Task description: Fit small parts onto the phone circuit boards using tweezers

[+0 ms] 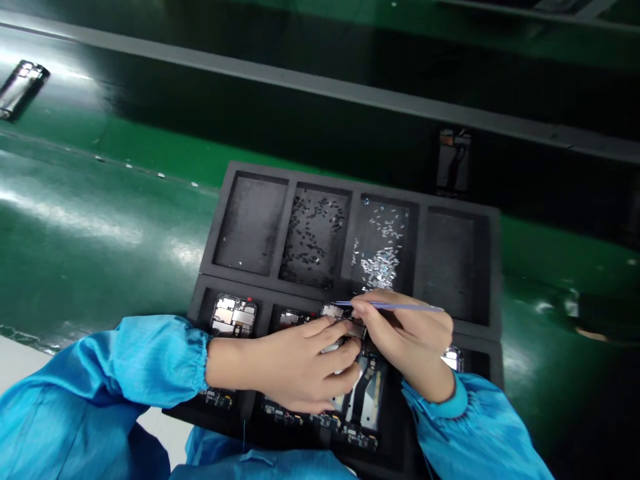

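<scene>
My right hand (410, 330) is closed around thin purple tweezers (413, 307), whose tip points left over the upper end of an opened phone (367, 393). My left hand (310, 363) lies palm down across that phone and grips it, covering much of its middle. The phone sits at the front row of a black foam tray (425, 267). Another opened phone (234, 313) lies in the compartment by my left wrist. Just beyond my right fingers, one tray compartment holds many small silvery pieces (380, 263).
Small dark pieces (310, 230) are scattered in the neighbouring compartment. Beyond the tray, a phone part (453, 160) lies on the dark strip, and another phone (21, 87) rests at the far left. A grey rail (280, 75) crosses behind the green surface (100, 247).
</scene>
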`<action>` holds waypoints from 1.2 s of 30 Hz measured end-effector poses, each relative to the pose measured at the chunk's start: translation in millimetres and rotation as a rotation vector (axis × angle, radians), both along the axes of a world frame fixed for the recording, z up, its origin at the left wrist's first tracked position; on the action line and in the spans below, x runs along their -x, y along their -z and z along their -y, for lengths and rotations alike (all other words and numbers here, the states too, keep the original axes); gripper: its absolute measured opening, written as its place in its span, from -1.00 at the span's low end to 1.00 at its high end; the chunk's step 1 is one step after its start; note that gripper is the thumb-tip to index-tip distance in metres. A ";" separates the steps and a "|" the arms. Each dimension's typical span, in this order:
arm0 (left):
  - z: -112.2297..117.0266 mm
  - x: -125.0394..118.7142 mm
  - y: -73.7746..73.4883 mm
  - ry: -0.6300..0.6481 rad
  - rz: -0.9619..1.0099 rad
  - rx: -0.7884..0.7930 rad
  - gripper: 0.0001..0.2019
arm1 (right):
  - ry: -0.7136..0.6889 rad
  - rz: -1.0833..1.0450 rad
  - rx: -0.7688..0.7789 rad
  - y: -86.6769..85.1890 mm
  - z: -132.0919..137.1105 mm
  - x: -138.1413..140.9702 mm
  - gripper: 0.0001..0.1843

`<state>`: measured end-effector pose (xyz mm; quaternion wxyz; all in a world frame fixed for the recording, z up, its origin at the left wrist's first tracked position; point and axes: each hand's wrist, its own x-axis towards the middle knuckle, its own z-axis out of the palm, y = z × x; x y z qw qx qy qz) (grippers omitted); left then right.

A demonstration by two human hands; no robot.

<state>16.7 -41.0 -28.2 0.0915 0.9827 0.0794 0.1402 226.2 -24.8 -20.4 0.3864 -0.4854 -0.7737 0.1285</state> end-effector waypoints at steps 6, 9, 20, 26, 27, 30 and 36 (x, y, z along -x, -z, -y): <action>-1.7 1.1 -1.5 -0.014 0.024 -0.017 -0.45 | 0.014 -0.021 0.025 2.8 2.2 -4.0 -0.80; -1.7 0.9 -1.2 -0.010 0.023 -0.011 -0.45 | 0.018 -0.019 0.040 3.4 2.6 -6.6 -0.81; 0.0 2.1 1.0 -0.002 0.013 0.021 -0.45 | 0.261 -0.301 0.029 1.7 5.1 -9.9 -0.92; -1.3 2.8 -2.6 0.012 0.034 -0.001 -0.46 | 0.228 -0.329 0.290 -27.5 -10.1 -10.4 -0.86; -1.3 2.9 -2.0 0.022 0.040 0.007 -0.45 | 0.161 -0.299 0.318 -27.9 -15.8 -11.4 -0.86; -1.0 3.3 0.6 0.046 0.047 0.056 -0.34 | 0.007 -0.223 0.389 -17.6 -36.2 -11.9 -0.81; -1.9 6.4 0.2 0.064 0.020 0.084 -0.08 | -0.158 -0.196 0.376 13.5 -62.7 -8.6 -0.84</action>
